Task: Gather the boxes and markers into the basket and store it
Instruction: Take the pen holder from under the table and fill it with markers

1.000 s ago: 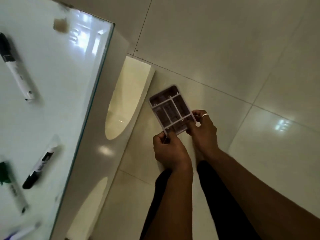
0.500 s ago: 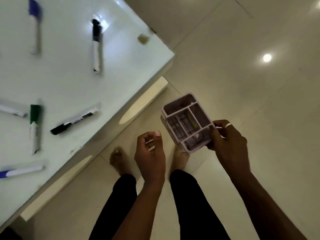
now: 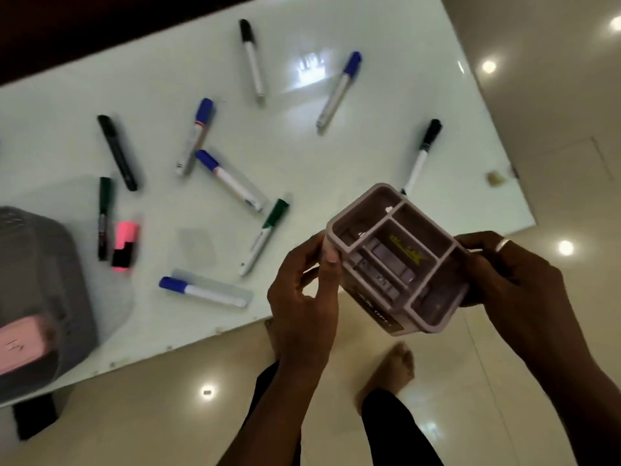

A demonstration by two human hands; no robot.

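Two hands hold one small box (image 3: 396, 260) up in the air, over the near edge of the white table (image 3: 302, 183) and the shiny floor (image 3: 524, 95). We grip it from both sides: our left hand (image 3: 302, 297) is closed on the left wall with the thumb on the rim, and our right hand (image 3: 510, 277), the one with a ring, is closed on the right wall. The box is pale pink and open on top, and thin walls cut it into little rooms. We see some small parts and a bit of yellow inside, but we cannot tell what they are. Many markers lie loose on the table, apart from our hands. One with a black cap (image 3: 252, 58) lies far back, and one with a blue cap (image 3: 339, 89) lies beside it to the right. Another black-capped one (image 3: 421, 156) lies just behind the box. A green-capped marker (image 3: 263, 237) lies just left of our left hand. Two blue-capped ones (image 3: 195, 136) (image 3: 228, 179) touch near the middle, and one more blue one (image 3: 201, 292) lies near the front edge. An all-black marker (image 3: 117, 153), a thin dark one (image 3: 104, 216) and a short pink highlighter (image 3: 124, 245) lie farther left. The gray basket (image 3: 43, 264) sits at the left end of the table, with something pink (image 3: 20, 344) inside it.
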